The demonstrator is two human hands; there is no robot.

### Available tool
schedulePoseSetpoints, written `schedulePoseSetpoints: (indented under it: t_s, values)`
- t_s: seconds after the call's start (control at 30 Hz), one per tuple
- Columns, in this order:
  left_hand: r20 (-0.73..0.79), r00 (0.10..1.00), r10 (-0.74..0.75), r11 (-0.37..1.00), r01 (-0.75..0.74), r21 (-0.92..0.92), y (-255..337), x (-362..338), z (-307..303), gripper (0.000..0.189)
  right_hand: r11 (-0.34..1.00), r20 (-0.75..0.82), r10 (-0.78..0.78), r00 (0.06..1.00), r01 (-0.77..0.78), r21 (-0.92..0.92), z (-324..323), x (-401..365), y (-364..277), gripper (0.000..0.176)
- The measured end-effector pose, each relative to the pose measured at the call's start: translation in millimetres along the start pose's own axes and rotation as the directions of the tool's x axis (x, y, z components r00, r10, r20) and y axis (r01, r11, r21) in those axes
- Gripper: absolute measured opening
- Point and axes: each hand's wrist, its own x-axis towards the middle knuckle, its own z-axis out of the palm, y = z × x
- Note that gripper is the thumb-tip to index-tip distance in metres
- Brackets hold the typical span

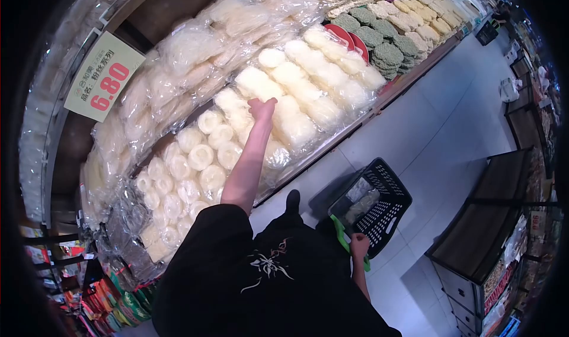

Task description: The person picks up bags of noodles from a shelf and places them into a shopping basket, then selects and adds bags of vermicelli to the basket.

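My left hand (262, 107) reaches over the display of white dried noodles in clear bags, at a bagged pack (259, 83). Its thumb and a finger show spread apart; whether it touches the plastic is unclear. Round noodle bundles (200, 157) lie to the left of my forearm, and longer white packs (294, 123) to its right. Low on my right side, my right hand (359, 244) is closed around the green handle (341, 233) of a black shopping basket (385, 209). Clear-bagged items (361, 203) lie inside that basket.
A price sign (105, 76) reading 6.80 hangs at the upper left. Green noodle cakes (388, 55) and red discs (341, 36) are farther along the shelf. Dark display units (492, 218) stand on the right, across the tiled aisle (441, 123). A person (502, 16) is far back.
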Motion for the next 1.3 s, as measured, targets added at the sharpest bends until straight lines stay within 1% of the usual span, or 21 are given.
schedulePoseSetpoints:
  t_s: [0.07,0.1,0.17,0.2,0.27,0.3,0.4,0.47,0.57,0.6,0.67,0.73,0.8,0.9,0.93,0.97,1.0,1.03,1.17,1.23,1.3]
  values:
    - [0.037,0.994,0.101,0.975,-0.091,-0.203,3,-5,-4,0.081,1.000,-0.062,-0.031,0.998,0.031,0.004,-1,-1,-6,0.024]
    - [0.038,0.994,0.103,0.976,-0.093,-0.196,-2,6,3,0.081,1.000,-0.058,-0.026,0.998,0.026,0.007,-3,-3,-10,0.024]
    - [-0.061,0.992,-0.113,0.930,0.083,-0.359,-12,36,20,0.080,0.998,-0.081,-0.061,0.995,0.062,0.005,-8,-8,-19,0.024]
    - [-0.064,0.992,-0.110,0.930,0.080,-0.358,-8,34,16,0.080,0.998,-0.078,-0.062,0.995,0.063,0.008,-8,-8,-18,0.024]
    - [0.248,0.949,-0.194,0.862,0.285,-0.419,10,23,5,0.081,0.998,-0.100,-0.066,0.993,0.066,-0.009,-7,-4,-16,0.024]
    - [0.247,0.950,-0.192,0.862,0.283,-0.419,15,21,2,0.081,0.998,-0.099,-0.067,0.993,0.067,-0.007,-5,0,-15,0.024]
    - [0.328,0.941,-0.082,0.957,0.166,-0.238,17,9,-11,0.081,0.999,-0.133,-0.037,0.990,0.034,-0.025,-4,-1,-12,0.024]
    - [0.224,0.974,-0.017,0.970,0.071,-0.232,10,-4,-19,0.080,0.999,-0.106,-0.027,0.994,0.025,-0.021,-10,-1,-20,0.024]
    - [0.217,0.975,0.038,0.949,0.033,-0.315,2,-27,-45,0.073,1.000,-0.110,-0.026,0.994,0.026,-0.006,-10,3,-16,0.024]
    - [0.196,0.971,0.134,0.910,-0.042,-0.413,3,-44,-54,0.069,1.000,-0.113,-0.014,0.994,0.014,-0.005,-10,4,-14,0.024]
    - [0.164,0.953,0.255,0.845,-0.137,-0.518,7,-76,-76,0.062,0.994,0.060,0.031,0.998,-0.037,0.104,-10,10,-10,0.021]
    - [0.162,0.933,0.322,0.818,-0.188,-0.544,19,-107,-95,0.056,0.970,0.141,-0.112,0.984,0.077,0.231,2,23,8,0.016]
    - [0.218,0.874,0.433,0.766,-0.229,-0.601,38,-144,-108,0.052,0.889,0.229,-0.222,0.948,0.100,0.447,-17,15,-23,0.018]
    - [0.389,0.765,0.513,0.749,-0.179,-0.638,67,-209,-105,0.049,0.597,0.386,-0.485,0.784,-0.025,0.802,-67,-5,-104,0.043]
    - [0.479,0.728,0.491,0.779,-0.120,-0.616,69,-228,-96,0.051,0.472,0.395,-0.615,0.682,-0.084,0.878,-87,-15,-133,0.050]
    - [0.570,0.670,0.476,0.813,-0.087,-0.576,69,-248,-82,0.052,0.466,0.386,-0.599,0.702,-0.087,0.881,-100,-25,-152,0.050]
    - [0.652,0.606,0.456,0.843,-0.060,-0.534,68,-266,-68,0.052,0.296,0.359,-0.677,0.642,-0.208,0.932,-110,-34,-168,0.051]
    - [0.763,0.467,0.447,0.871,-0.033,-0.489,59,-273,-49,0.053,0.122,0.308,-0.751,0.584,-0.336,0.934,-116,-37,-170,0.052]
    - [0.941,0.277,0.193,0.980,0.001,-0.201,-1,-307,41,0.046,0.176,0.397,-0.622,0.675,-0.374,0.911,-117,-34,-133,0.049]
    - [0.963,0.243,0.116,0.993,-0.017,-0.115,-45,-312,82,0.045,0.322,0.487,-0.318,0.814,-0.390,0.863,-109,-26,-107,0.046]
    - [0.942,0.263,-0.210,0.972,-0.047,0.230,-90,-317,115,0.039,0.244,0.479,-0.223,0.849,-0.427,0.871,-102,-13,-79,0.041]
